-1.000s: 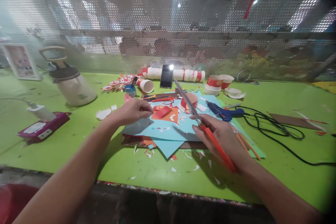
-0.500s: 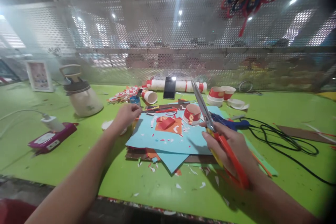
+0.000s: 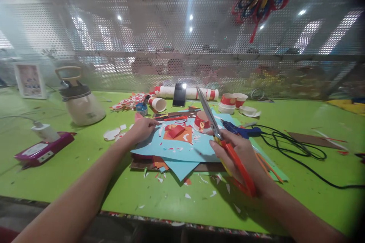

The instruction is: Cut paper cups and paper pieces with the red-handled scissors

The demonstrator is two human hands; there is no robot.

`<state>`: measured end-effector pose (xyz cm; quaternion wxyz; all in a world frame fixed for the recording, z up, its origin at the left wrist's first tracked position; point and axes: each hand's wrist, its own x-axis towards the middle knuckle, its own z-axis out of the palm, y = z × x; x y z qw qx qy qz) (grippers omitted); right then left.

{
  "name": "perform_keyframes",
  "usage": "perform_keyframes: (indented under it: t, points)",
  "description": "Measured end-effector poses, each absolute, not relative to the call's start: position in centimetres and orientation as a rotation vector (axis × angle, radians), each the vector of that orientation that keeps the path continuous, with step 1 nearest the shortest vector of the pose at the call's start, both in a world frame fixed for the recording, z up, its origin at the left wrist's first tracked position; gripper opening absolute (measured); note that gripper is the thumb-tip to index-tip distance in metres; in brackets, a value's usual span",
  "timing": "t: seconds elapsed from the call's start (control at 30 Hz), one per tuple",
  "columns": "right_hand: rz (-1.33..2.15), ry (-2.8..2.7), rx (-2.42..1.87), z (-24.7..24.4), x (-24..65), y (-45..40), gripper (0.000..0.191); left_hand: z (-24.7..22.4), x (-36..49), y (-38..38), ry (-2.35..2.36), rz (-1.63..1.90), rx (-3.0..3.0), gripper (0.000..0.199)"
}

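My right hand [image 3: 238, 152] is wrapped round the red and yellow handles of large scissors [image 3: 209, 115]. Their long metal blades point up and away, close together. Behind the blades, a cut red and white paper cup [image 3: 200, 121] stands on light blue paper [image 3: 154, 148]. My left hand [image 3: 143, 130] is at the paper's left edge, fingers drawn together; what they pinch, if anything, is hidden. A pinkish piece [image 3: 138, 115] shows just behind that hand. Between the hands, a curled red paper piece [image 3: 175, 131] lies on an orange sheet [image 3: 185, 136] among small scraps.
A blue glue gun [image 3: 242, 131] with a coiled black cable [image 3: 285, 146] lies at right. Farther back are a phone [image 3: 179, 95], cut cups [image 3: 228, 102], a blue jar [image 3: 142, 109] and a long white tube [image 3: 167, 92]. A jug [image 3: 81, 104] and purple power strip [image 3: 45, 150] stand left.
The view has shifted slightly to the right. My left hand has come down a little at the paper's edge, and a pinkish piece now shows behind it. My right hand keeps the scissors.
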<state>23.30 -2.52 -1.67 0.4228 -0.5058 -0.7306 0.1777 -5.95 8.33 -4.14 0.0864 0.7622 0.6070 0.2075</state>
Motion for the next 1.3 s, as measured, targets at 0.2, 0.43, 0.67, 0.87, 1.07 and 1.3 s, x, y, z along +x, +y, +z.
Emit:
perform_keyframes:
  t: [0.2, 0.43, 0.67, 0.87, 1.07, 1.3]
  points:
    - [0.427, -1.839, -1.254, -1.5, 23.3, -2.9, 0.027, -4.1, -6.0, 8.3, 1.842, 0.596, 2.316, 0.039]
    - [0.429, -1.81, -1.236, -1.6, 22.9, -3.2, 0.023, -4.4, -5.7, 8.1, 1.817, 0.499, 2.391, 0.042]
    - [0.411, -1.839, -1.224, -1.9, 22.8, -3.1, 0.023, -5.0, -5.9, 8.4, 1.805, 0.427, 2.435, 0.048]
    - [0.38, -1.858, -1.237, -1.8, 22.8, -3.3, 0.022, -5.0, -5.9, 8.4, 1.791, 0.485, 2.404, 0.052]
    - [0.36, -1.907, -1.24, -1.6, 23.0, -3.3, 0.025, -3.7, -6.0, 8.1, 1.811, 0.667, 2.322, 0.06]
    - [0.376, -1.861, -1.243, -1.9, 22.7, -3.4, 0.024, -2.7, -6.3, 7.9, 1.937, 0.937, 2.149, 0.045]
